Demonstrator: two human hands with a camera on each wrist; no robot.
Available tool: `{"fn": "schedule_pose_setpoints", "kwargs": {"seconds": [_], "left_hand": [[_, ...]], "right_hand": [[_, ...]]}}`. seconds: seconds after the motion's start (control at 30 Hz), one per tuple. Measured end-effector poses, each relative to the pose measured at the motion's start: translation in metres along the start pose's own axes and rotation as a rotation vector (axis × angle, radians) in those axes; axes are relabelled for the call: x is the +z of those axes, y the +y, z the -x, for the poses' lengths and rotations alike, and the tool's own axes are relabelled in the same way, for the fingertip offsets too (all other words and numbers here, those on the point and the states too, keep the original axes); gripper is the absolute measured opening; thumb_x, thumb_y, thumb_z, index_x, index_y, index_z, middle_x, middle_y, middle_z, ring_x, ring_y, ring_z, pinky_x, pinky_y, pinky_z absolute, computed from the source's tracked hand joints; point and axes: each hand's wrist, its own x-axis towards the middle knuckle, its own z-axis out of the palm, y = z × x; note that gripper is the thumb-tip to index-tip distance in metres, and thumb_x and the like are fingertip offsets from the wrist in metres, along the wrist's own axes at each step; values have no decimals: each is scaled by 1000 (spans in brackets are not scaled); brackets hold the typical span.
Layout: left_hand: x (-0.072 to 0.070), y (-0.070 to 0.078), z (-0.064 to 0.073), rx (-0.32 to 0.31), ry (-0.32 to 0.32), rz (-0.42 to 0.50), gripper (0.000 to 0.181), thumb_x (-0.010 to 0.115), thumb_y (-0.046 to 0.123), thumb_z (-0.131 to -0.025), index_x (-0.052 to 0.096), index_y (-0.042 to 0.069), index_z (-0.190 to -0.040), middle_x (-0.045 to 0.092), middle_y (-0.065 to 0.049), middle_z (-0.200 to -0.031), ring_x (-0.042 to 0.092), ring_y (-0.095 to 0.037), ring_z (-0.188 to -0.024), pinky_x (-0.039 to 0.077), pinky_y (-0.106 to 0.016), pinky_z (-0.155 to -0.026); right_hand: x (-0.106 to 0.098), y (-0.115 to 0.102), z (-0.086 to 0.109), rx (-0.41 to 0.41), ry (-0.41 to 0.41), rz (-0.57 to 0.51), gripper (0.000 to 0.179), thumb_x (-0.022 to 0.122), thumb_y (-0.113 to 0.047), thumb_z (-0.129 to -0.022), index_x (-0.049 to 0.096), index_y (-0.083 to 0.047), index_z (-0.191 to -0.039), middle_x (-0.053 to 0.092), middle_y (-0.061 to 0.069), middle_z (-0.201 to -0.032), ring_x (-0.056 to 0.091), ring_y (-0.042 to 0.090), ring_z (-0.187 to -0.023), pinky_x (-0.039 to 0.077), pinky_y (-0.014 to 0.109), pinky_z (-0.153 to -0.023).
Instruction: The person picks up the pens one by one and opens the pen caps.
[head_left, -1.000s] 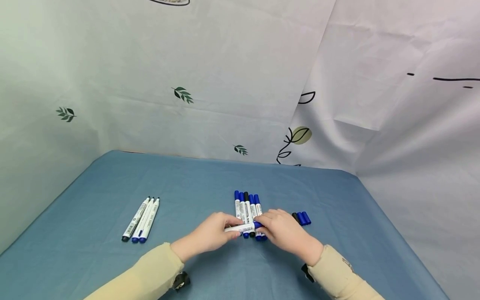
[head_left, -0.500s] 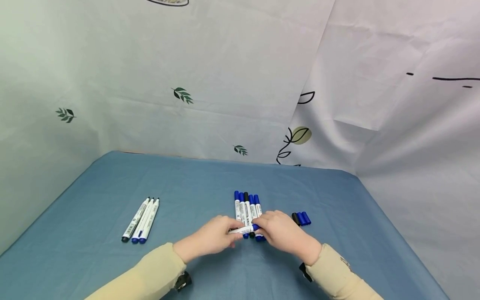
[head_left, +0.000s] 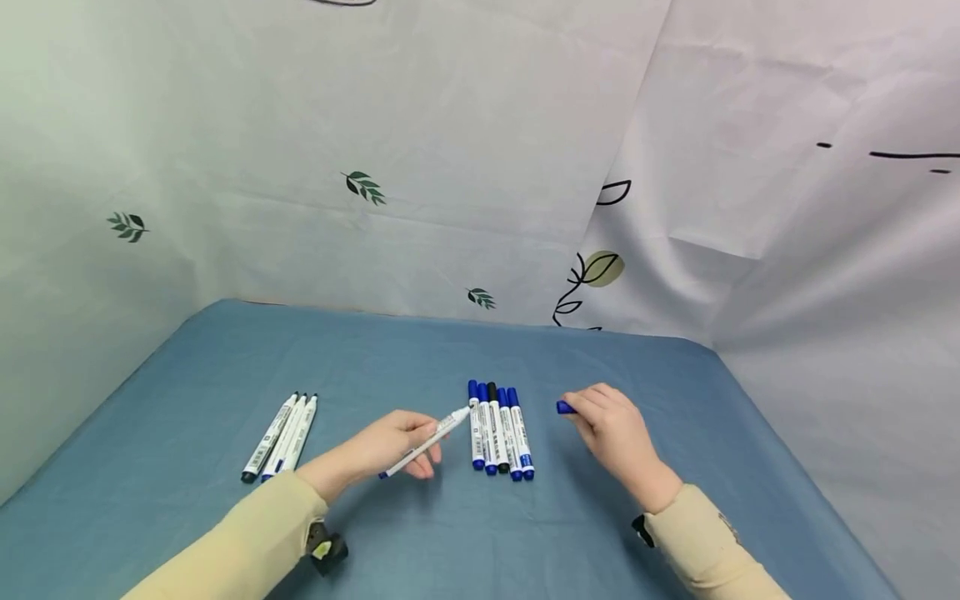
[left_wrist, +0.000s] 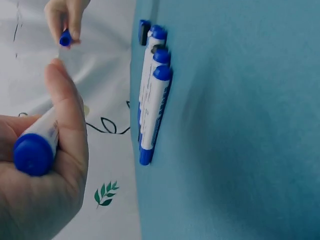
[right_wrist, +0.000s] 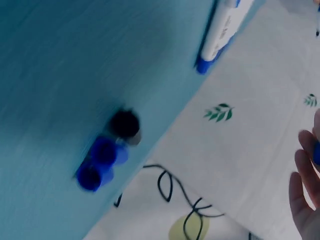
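Observation:
My left hand [head_left: 382,443] holds an uncapped white marker [head_left: 427,443] aslant, its bare tip end up and to the right. In the left wrist view, the blue back end [left_wrist: 34,154] of this marker faces the camera. Between its fingertips my right hand [head_left: 617,425] pinches a blue marker cap [head_left: 566,407], whose hollow end shows in the left wrist view. The marker and cap are well apart. Between the hands lies a row of several capped markers [head_left: 508,435], blue ones and a black one.
Three uncapped markers [head_left: 287,437] lie at the left of the blue cloth [head_left: 375,358]. A black cap [right_wrist: 125,124] and two blue caps [right_wrist: 104,151] sit on the cloth in the right wrist view. White patterned fabric [head_left: 450,167] hangs behind.
The cap has come off the marker. My left hand has moved left with the marker, turning its tip upward; my right hand has moved right and up with the cap.

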Motion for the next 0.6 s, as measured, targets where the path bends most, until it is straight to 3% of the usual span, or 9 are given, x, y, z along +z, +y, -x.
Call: {"fn": "schedule_pose_setpoints", "kwargs": {"seconds": [0.13,0.23,0.6], "left_hand": [[-1,3,-3,9,-47,34,33,39,13,-103,50,-14,-118,64,-20,-95,67,-15,-77,57,-34,-74],[3,5,-2,8,-68,41,30,40,11,-102,49,-14,-116,64,-24,-98,68,-17,-81,56,-34,-76],[-6,-2,8,-35,52,40,25,41,11,-101,43,-12,-111,65,-22,-101,67,-21,-89,55,-34,-80]], "right_hand": [[1,-4,1,1,-125,-12,23,79,-7,-72,71,-3,-93,70,4,-80,62,16,-74,52,33,-66],[3,-9,2,40,-170,-21,20,78,-10,-75,71,-6,-93,69,2,-79,61,15,-74,51,31,-65],[1,-22,3,238,-293,-35,22,75,-12,-80,64,-9,-99,65,2,-83,55,8,-66,45,23,-55]]}}
